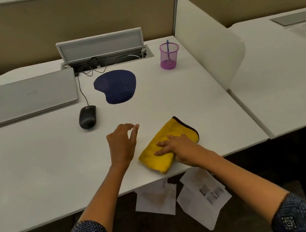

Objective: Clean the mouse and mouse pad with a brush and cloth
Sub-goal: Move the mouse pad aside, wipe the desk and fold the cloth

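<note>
Fingers of right hand spread flat, pressing down on folded yellow cloth; thumb tucked under near edge, so likely pinning or about to gather it, not a full grip yet. Cloth sits at desk front edge, one corner close to overhanging, probably why held down. Left hand just left of cloth, hovering, fingers loosely curled and apart, clamped on nothing; probably ready to help refold or reach forward.

Beyond left fingertips: black mouse, off the pad, cord running back to cable tray. Further back, slightly right: blue mouse pad, bare, a few pale specks on it, too small to call dust. Far right-back: purple mesh cup with blue stick upright inside, possibly the brush; bristle end not readable. Closed laptop far left-back.

Hidden: underside of cloth, right thumb, cable plug ends. Papers below desk edge partly cut off, print blurred.
</note>
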{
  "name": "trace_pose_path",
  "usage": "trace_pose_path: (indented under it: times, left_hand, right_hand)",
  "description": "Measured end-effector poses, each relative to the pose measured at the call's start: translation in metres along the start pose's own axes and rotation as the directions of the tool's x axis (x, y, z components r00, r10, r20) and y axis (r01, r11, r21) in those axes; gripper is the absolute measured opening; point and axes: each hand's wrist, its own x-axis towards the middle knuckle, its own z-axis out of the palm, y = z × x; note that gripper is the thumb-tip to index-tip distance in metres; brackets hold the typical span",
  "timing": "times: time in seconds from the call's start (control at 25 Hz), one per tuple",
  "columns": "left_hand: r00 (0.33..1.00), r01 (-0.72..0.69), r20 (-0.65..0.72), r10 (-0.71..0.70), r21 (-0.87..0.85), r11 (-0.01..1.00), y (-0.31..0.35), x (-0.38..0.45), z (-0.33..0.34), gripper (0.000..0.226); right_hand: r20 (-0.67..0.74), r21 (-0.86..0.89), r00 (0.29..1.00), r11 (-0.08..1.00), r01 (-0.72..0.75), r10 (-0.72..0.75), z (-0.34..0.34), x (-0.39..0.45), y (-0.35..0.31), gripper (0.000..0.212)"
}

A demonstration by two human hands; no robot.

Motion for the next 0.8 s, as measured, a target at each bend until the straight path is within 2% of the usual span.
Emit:
trace_pose_path:
  times: [0.12,0.24,0.36,0.44,0.52,0.6,0.64,0.72,0.8]
  left_hand:
    - [0.999,-0.044,-0.014,0.044,-0.003,0.999,0.014,-0.014,0.005,0.029]
    - [0.999,-0.014,-0.042,0.015,0.028,1.000,0.019,-0.028,0.007,0.029]
    - [0.998,0.022,-0.061,-0.020,0.032,0.999,0.013,-0.037,0.005,0.029]
    - [0.997,0.041,-0.066,-0.039,0.029,0.999,0.006,-0.035,0.000,0.031]
    - [0.994,0.080,-0.074,-0.080,0.004,0.997,-0.002,-0.026,-0.004,0.032]
    - [0.993,0.091,-0.074,-0.095,-0.047,0.995,-0.011,-0.016,-0.006,0.031]
    - [0.993,0.084,-0.072,-0.090,-0.074,0.994,-0.017,-0.009,-0.009,0.031]
    - [0.994,0.073,-0.072,-0.082,-0.121,0.990,-0.028,0.005,-0.015,0.031]
    - [0.989,0.092,-0.100,-0.109,-0.166,0.982,-0.038,0.019,-0.021,0.031]
  right_hand:
    - [-0.071,0.187,0.997,0.982,0.024,-0.011,-0.013,-0.027,0.008,0.067]
    - [-0.261,0.393,0.961,0.919,0.023,0.088,-0.054,-0.037,0.027,0.062]
    - [-0.472,0.445,0.848,0.895,-0.008,0.242,-0.103,-0.028,0.056,0.058]
    - [-0.541,0.425,0.775,0.901,-0.083,0.327,-0.118,-0.018,0.072,0.057]
    - [-0.503,0.348,0.755,0.898,-0.268,0.420,-0.103,-0.004,0.084,0.052]
    - [-0.331,0.285,0.787,0.850,-0.443,0.521,-0.063,0.010,0.080,0.048]
    - [-0.251,0.277,0.797,0.830,-0.484,0.549,-0.044,0.018,0.069,0.048]
    - [-0.213,0.294,0.825,0.840,-0.456,0.523,-0.022,0.039,0.041,0.048]
    - [-0.209,0.300,0.889,0.892,-0.338,0.408,-0.019,0.064,0.011,0.049]
